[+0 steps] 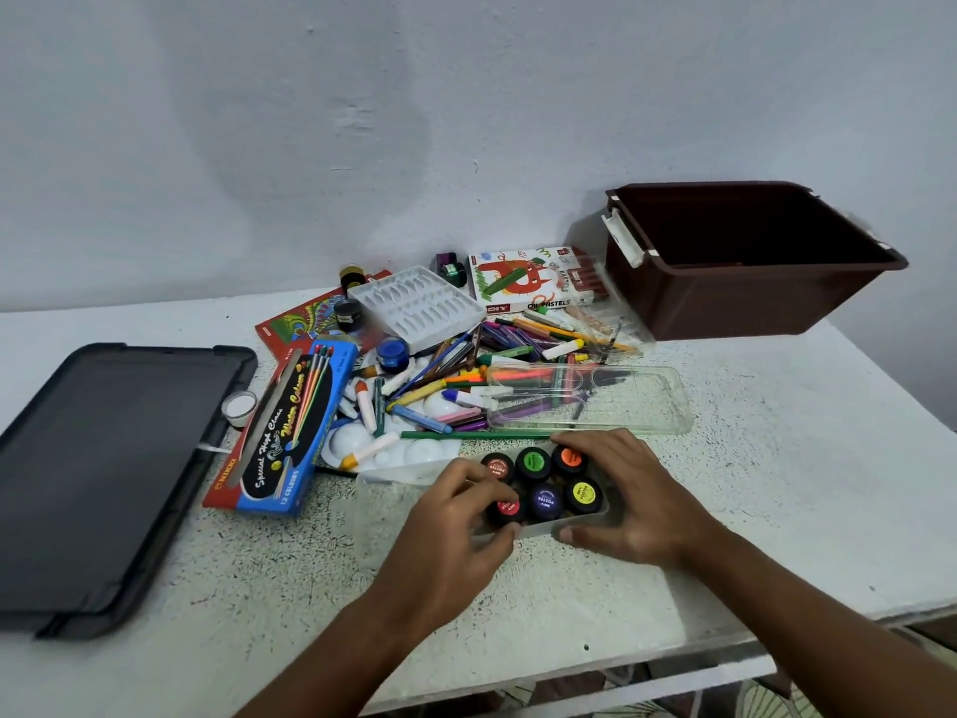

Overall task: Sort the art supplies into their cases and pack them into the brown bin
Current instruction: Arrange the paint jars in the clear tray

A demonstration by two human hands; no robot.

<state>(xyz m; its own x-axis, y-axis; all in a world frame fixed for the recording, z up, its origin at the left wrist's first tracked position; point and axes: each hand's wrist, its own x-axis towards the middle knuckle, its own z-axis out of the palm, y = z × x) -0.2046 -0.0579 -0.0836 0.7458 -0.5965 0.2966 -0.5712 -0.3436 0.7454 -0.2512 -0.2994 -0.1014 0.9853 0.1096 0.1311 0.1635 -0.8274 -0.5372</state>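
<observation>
A clear plastic case (pixel 393 515) lies near the table's front and holds several poster paint jars (pixel 546 500) with coloured labels on black lids. My left hand (pixel 455 515) pinches the red-labelled jar (pixel 506 508) at the case's near left. My right hand (pixel 632 494) curls round the case's right end, thumb on its near wall. The case's clear lid (pixel 621 401) lies just behind. A pile of crayons and pencils (pixel 466 375) is spread further back. The brown bin (pixel 745 261) stands open at the back right.
A blue water colour box (pixel 290 427) and a white palette (pixel 393 453) lie left of the case. An oil pastels box (pixel 523 282), a white insert tray (pixel 414 303) and loose paint jars (pixel 392 353) sit at the back. A dark tablet (pixel 98 469) occupies the left.
</observation>
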